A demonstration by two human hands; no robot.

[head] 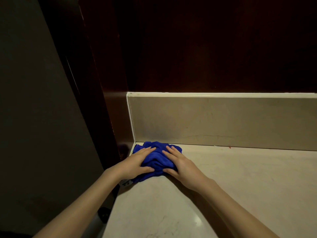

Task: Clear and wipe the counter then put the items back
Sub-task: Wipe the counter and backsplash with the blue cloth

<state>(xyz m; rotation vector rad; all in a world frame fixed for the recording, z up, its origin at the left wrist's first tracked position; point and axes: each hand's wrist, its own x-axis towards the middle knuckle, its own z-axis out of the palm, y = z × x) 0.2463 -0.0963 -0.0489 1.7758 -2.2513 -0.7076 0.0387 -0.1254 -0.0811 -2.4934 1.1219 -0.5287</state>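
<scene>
Head view: my left hand and right hand press flat, fingers straight and slightly spread, on the bunched blue microfiber cloth in the counter corner; soft, light, it likely slides best under the palms.

The counter lies open to the right of the cloth. Just behind the cloth a low backsplash blocks the way; left of the cloth the counter ends beside a dark wooden panel.
</scene>
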